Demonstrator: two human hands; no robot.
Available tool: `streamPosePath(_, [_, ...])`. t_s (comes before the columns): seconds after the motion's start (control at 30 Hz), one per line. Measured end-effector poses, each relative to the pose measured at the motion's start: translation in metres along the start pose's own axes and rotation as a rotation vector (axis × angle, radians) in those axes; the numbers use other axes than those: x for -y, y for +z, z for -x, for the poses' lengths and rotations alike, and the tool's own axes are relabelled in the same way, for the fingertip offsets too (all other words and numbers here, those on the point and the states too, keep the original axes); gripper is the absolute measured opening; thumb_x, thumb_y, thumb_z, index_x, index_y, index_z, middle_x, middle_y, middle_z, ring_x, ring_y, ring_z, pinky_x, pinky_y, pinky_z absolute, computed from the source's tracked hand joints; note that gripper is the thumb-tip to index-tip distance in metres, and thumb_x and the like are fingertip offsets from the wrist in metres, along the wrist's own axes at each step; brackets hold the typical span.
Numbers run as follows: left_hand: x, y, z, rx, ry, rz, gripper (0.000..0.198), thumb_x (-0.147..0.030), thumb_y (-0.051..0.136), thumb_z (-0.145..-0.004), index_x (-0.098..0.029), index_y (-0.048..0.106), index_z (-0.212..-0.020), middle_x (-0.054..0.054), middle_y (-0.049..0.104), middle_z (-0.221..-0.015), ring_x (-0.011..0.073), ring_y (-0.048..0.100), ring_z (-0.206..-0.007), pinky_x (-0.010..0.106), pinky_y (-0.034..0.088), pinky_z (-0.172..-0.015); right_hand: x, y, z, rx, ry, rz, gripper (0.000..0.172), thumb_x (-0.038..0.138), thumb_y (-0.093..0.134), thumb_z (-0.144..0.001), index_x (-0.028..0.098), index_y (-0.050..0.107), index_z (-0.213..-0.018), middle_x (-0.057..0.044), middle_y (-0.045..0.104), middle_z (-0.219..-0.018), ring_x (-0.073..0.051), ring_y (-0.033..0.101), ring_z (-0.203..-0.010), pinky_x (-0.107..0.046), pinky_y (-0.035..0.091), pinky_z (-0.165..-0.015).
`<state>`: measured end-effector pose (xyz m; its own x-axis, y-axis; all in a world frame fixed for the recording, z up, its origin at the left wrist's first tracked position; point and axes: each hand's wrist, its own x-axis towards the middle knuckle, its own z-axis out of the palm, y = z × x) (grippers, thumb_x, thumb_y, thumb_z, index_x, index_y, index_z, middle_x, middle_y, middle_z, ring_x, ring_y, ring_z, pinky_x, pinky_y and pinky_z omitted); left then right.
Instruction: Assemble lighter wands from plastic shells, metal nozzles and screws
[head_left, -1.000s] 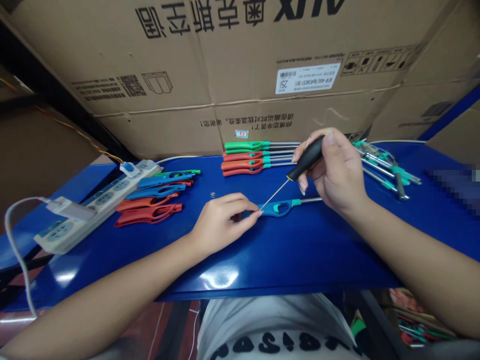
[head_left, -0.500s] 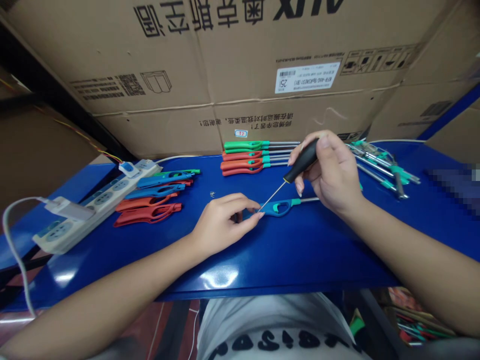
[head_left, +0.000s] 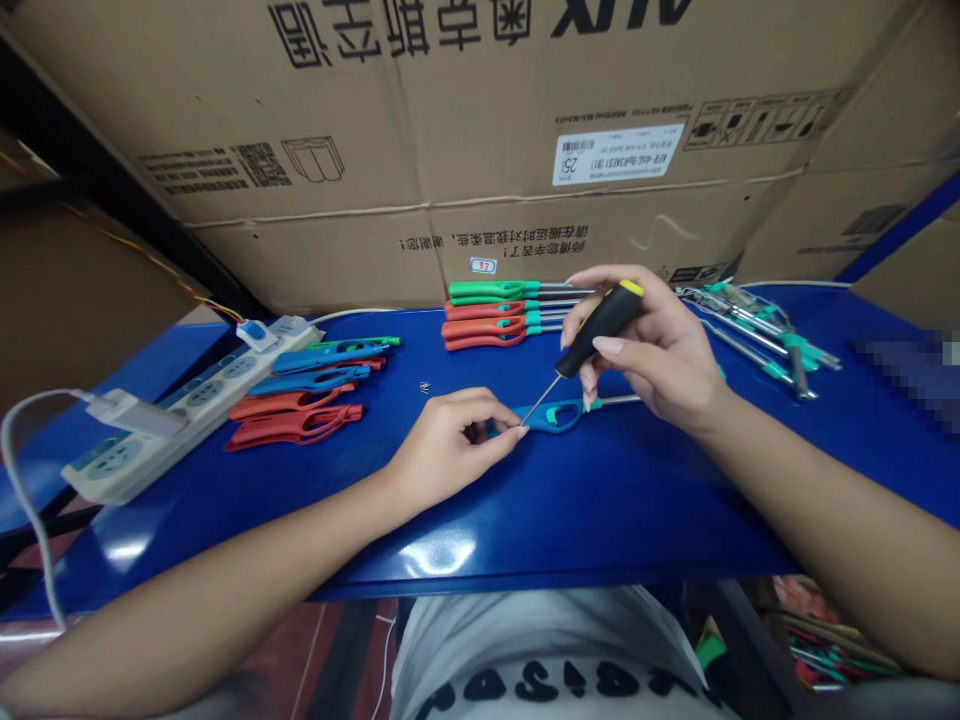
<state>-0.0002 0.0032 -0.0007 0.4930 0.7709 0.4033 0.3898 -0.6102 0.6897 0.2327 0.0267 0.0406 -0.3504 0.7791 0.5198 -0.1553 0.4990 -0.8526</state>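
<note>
A blue lighter [head_left: 556,415] with a teal trigger and a metal tube lies flat on the blue table [head_left: 570,500]. My left hand [head_left: 442,445] pinches its handle end and holds it down. My right hand [head_left: 652,350] is closed around a black-handled screwdriver [head_left: 596,330] with a yellow cap. The screwdriver's thin shaft slants down left, and its tip rests on the lighter's handle close to my left fingertips.
Blue and red plastic shells [head_left: 307,395] lie at the left beside a white power strip [head_left: 172,410]. Green and orange lighters [head_left: 502,315] lie behind, bare metal-tube assemblies [head_left: 765,335] at the right. A few tiny screws [head_left: 425,387] sit mid-table. Cardboard boxes [head_left: 480,130] wall the back.
My right hand has turned the screwdriver so that its yellow cap now shows, and its handle has dropped slightly. The left hand and lighter stay put.
</note>
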Motion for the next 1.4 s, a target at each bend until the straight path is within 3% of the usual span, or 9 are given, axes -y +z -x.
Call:
streamPosePath(0.17, [0.0, 0.003, 0.001, 0.03, -0.021, 0.032, 0.006, -0.02, 0.072, -0.088, -0.016, 0.075, -0.084, 0.0, 0.067, -0.075, 0.0073, 0.055, -0.057, 0.019, 0.044, -0.054, -0.003, 0.009, 0.004, -0.079, -0.099, 0.212, 0.056, 0.036, 0.076, -0.085, 0.034, 0.049, -0.134, -0.003, 0.069, -0.104, -0.011, 0.063, -0.058, -0.024, 0.056, -0.046])
streamPosePath(0.4, [-0.003, 0.006, 0.003, 0.106, -0.017, -0.014, 0.009, -0.027, 0.073, -0.088, -0.018, 0.075, -0.089, 0.001, 0.068, -0.081, 0.011, 0.06, -0.065, 0.024, 0.049, -0.063, -0.008, 0.013, 0.011, -0.153, -0.227, 0.454, 0.057, 0.041, 0.081, -0.079, 0.032, 0.057, -0.13, -0.005, 0.065, -0.117, -0.018, 0.069, -0.08, -0.027, 0.062, -0.058])
streamPosePath(0.53, [-0.004, -0.01, -0.002, 0.104, 0.066, -0.34, 0.04, -0.045, 0.076, -0.084, -0.023, 0.07, -0.116, 0.006, 0.068, -0.105, 0.0242, 0.061, -0.098, 0.04, 0.05, -0.089, -0.007, 0.012, 0.012, -0.166, -0.267, 0.509, 0.057, 0.038, 0.08, -0.08, 0.034, 0.057, -0.132, -0.005, 0.063, -0.126, -0.016, 0.068, -0.078, -0.028, 0.063, -0.059])
streamPosePath(0.63, [0.0, -0.026, -0.006, 0.237, 0.06, -0.549, 0.065, -0.049, 0.077, -0.081, -0.021, 0.058, -0.137, 0.012, 0.062, -0.127, 0.0312, 0.059, -0.11, 0.047, 0.049, -0.095, -0.006, 0.012, 0.011, -0.209, -0.324, 0.575, 0.057, 0.034, 0.082, -0.079, 0.034, 0.06, -0.131, -0.005, 0.064, -0.126, -0.018, 0.068, -0.079, -0.031, 0.064, -0.065])
streamPosePath(0.7, [0.003, -0.034, -0.008, 0.361, 0.035, -0.573, 0.057, -0.044, 0.075, -0.084, -0.019, 0.061, -0.133, 0.011, 0.065, -0.122, 0.0296, 0.063, -0.106, 0.042, 0.052, -0.091, -0.007, 0.012, 0.011, -0.227, -0.34, 0.605, 0.058, 0.034, 0.082, -0.079, 0.033, 0.06, -0.132, -0.006, 0.063, -0.127, -0.019, 0.068, -0.082, -0.033, 0.065, -0.067])
streamPosePath(0.8, [0.006, -0.036, -0.008, 0.418, -0.019, -0.513, 0.041, -0.038, 0.072, -0.088, -0.019, 0.067, -0.124, 0.008, 0.067, -0.112, 0.0243, 0.068, -0.095, 0.036, 0.054, -0.084, -0.008, 0.013, 0.01, -0.225, -0.338, 0.579, 0.06, 0.036, 0.08, -0.081, 0.035, 0.055, -0.136, -0.006, 0.059, -0.134, -0.021, 0.069, -0.089, -0.033, 0.065, -0.066])
streamPosePath(0.93, [0.006, -0.021, -0.006, 0.371, -0.021, -0.319, 0.036, -0.032, 0.076, -0.085, -0.018, 0.07, -0.118, 0.007, 0.068, -0.106, 0.0208, 0.068, -0.09, 0.031, 0.055, -0.079, -0.009, 0.015, 0.01, -0.217, -0.337, 0.518, 0.061, 0.035, 0.079, -0.082, 0.036, 0.052, -0.138, -0.005, 0.056, -0.138, -0.021, 0.07, -0.093, -0.029, 0.064, -0.061])
streamPosePath(1.13, [0.01, 0.006, 0.002, 0.216, 0.038, -0.154, 0.038, -0.037, 0.078, -0.084, -0.019, 0.07, -0.117, 0.007, 0.069, -0.108, 0.0226, 0.067, -0.1, 0.037, 0.055, -0.091, -0.01, 0.02, 0.015, -0.185, -0.297, 0.531, 0.059, 0.034, 0.08, -0.081, 0.035, 0.054, -0.135, -0.006, 0.059, -0.134, -0.018, 0.069, -0.087, -0.03, 0.065, -0.067])
streamPosePath(1.4, [0.013, 0.008, 0.002, 0.205, 0.055, -0.137, 0.04, -0.039, 0.079, -0.083, -0.019, 0.07, -0.117, 0.007, 0.069, -0.107, 0.0225, 0.067, -0.1, 0.037, 0.055, -0.092, -0.01, 0.027, 0.017, -0.16, -0.351, 0.578, 0.058, 0.027, 0.076, -0.084, 0.034, 0.052, -0.137, -0.005, 0.062, -0.133, -0.02, 0.071, -0.092, -0.032, 0.066, -0.071])
